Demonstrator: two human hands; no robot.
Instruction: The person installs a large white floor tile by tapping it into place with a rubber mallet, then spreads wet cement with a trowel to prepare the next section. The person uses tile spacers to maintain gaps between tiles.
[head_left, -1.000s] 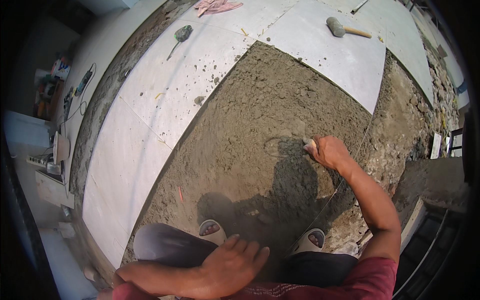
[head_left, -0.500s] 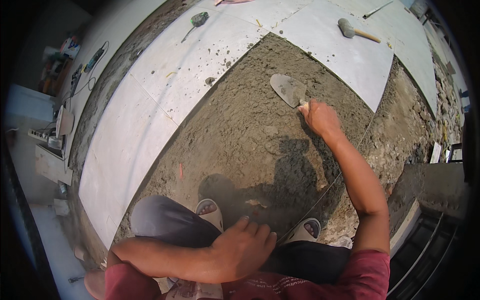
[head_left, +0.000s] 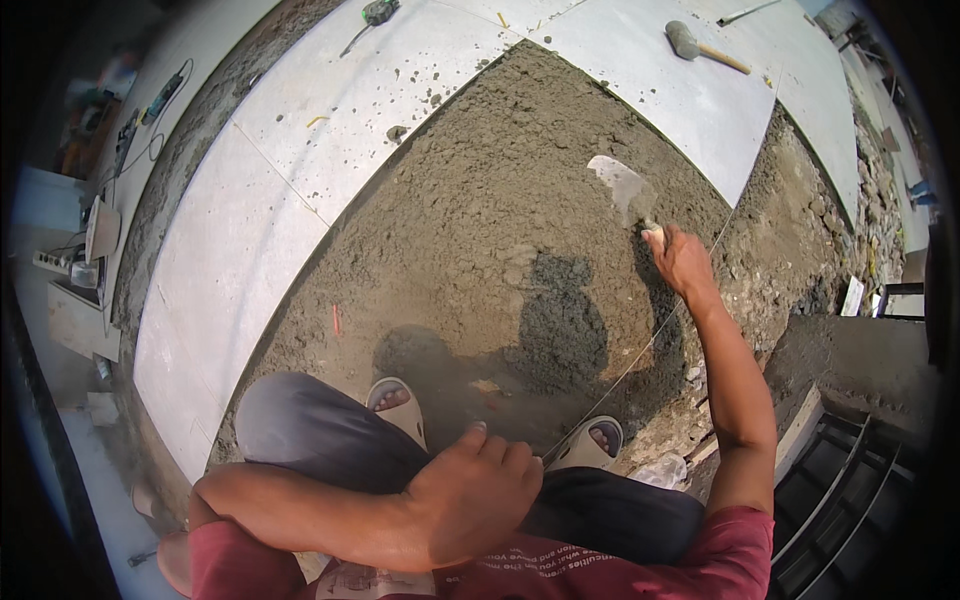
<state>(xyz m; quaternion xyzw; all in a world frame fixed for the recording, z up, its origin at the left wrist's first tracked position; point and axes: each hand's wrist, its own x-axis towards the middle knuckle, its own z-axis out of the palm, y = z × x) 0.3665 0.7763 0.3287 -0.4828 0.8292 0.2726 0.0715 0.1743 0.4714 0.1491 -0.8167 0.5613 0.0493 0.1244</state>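
Note:
In my right hand is the handle of a pointed trowel, the fingers wrapped round it. The mortar-smeared metal blade rests at the surface of the wet grey mortar bed, towards its right side. My left hand holds nothing; it lies loosely over my bent leg, palm down, its fingers slightly curved and partly hidden. A thin string runs along the right side of the bed, passing under my right forearm.
Large pale tiles border the bed at left and far side. A mallet and a tape measure lie on them. Rubble lies at the right, above a dark metal frame. My sandalled feet stand at the bed's near end.
My right hand has drawn the trowel right and slightly nearer, and the blade is turned differently. The mortar behind it looks smoother. My left hand stays on my leg; the view has shifted a little.

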